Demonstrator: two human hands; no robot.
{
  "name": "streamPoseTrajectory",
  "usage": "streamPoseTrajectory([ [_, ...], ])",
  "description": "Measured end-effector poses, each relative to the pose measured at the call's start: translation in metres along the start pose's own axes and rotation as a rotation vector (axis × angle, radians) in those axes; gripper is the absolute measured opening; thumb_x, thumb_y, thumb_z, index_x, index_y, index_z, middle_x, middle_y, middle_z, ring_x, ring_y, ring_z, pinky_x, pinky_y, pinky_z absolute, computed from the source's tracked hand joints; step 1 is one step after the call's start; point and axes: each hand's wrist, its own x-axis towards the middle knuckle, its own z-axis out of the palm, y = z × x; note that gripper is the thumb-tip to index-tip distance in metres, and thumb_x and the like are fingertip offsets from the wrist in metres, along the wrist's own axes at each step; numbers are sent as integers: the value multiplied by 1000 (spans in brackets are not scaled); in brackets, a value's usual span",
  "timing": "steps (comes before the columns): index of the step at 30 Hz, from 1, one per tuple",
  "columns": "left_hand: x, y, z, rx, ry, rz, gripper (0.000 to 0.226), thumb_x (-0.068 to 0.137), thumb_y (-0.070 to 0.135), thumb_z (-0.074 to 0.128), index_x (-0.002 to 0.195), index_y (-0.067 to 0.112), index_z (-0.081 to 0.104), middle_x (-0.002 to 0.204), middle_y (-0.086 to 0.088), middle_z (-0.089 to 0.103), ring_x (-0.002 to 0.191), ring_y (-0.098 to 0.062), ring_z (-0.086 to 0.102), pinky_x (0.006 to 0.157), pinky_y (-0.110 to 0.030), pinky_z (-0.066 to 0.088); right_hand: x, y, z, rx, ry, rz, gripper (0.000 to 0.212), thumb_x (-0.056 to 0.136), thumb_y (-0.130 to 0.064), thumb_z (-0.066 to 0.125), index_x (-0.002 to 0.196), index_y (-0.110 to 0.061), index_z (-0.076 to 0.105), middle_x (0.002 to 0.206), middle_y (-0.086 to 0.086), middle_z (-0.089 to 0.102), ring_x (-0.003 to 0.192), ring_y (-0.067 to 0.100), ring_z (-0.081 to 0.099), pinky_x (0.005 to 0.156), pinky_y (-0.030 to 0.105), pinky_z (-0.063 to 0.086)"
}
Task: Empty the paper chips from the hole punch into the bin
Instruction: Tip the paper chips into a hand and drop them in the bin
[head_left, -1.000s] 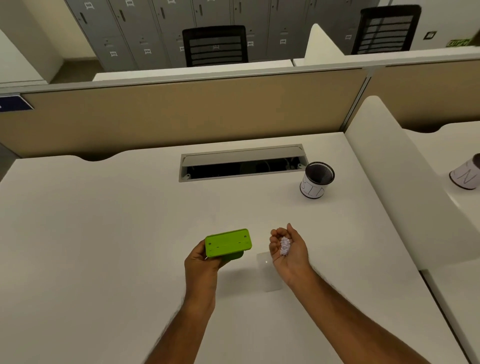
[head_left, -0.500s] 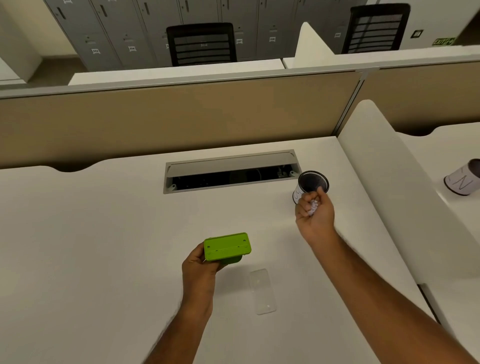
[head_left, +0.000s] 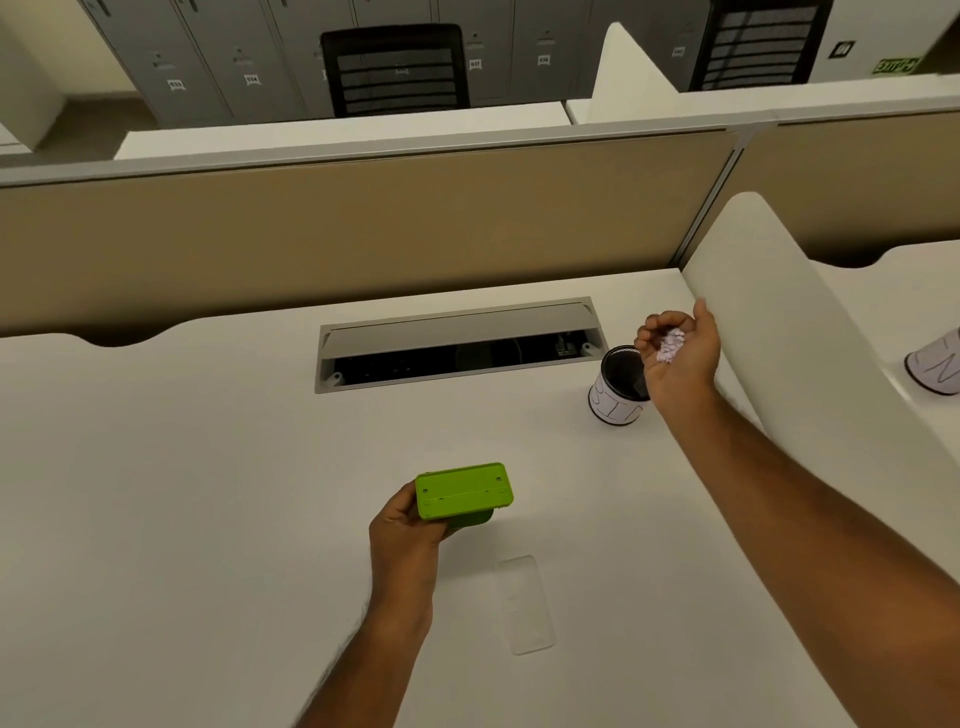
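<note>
Tipping the cupped right hand (head_left: 680, 358) over the bin (head_left: 618, 387) comes next, judging by the pose: palm up, fingers curled loosely, a small heap of paper chips (head_left: 669, 345) resting in the hollow. Best done by sliding the hand toward the centre of the dark opening first, since at present only its heel overlaps the rim, then rolling the wrist slowly and low so the light chips drop inside instead of scattering across the white bench (head_left: 208, 493). Worth brushing the palm afterward for clinging bits.

Clamped in the left hand (head_left: 402, 525), well apart from the bin and raised above the bench: the green hole punch (head_left: 464, 491), flat underside facing up toward the camera, long axis running left to right with a slight upward tilt at its right end. Lying flat just beside it, nearer the body: a clear tray cover (head_left: 522, 603).
</note>
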Motion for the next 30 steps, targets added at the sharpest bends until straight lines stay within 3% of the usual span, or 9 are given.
streamPoseTrajectory([
  [4,3,-2,-1,8,18,-7,41,91,-18,64,114,10,82,106,-18,84,99,-42,81,82,-32,69,13,0,-8,-171,-14,-39,63,105,-50,46,67,-7,70,67,12,70,61,25,66,59,29,57],
  [10,5,-5,-2,31,30,-23,38,92,-17,66,117,9,81,109,-20,83,105,-45,79,101,-50,62,22,2,-16,-313,-41,-88,66,104,-55,43,72,-8,75,70,11,74,66,25,71,67,32,60],
  [18,2,-4,-5,55,21,-21,40,91,-16,68,115,14,82,107,-16,85,102,-41,81,99,-50,63,16,2,-16,-480,-101,-147,73,105,-61,32,82,-10,79,81,10,79,80,27,76,78,33,60],
  [24,1,-8,-7,70,35,-31,41,91,-16,67,113,15,82,107,-17,84,102,-42,81,100,-52,62,9,-1,-9,-506,-156,-139,79,107,-60,25,92,-1,75,87,13,80,89,30,76,80,31,59],
  [30,1,-6,-7,79,30,-26,42,92,-17,65,114,15,83,107,-16,85,102,-41,81,95,-47,66,5,-1,-12,-634,-209,-131,91,104,-67,14,107,-2,77,113,19,79,117,33,72,110,43,47],
])
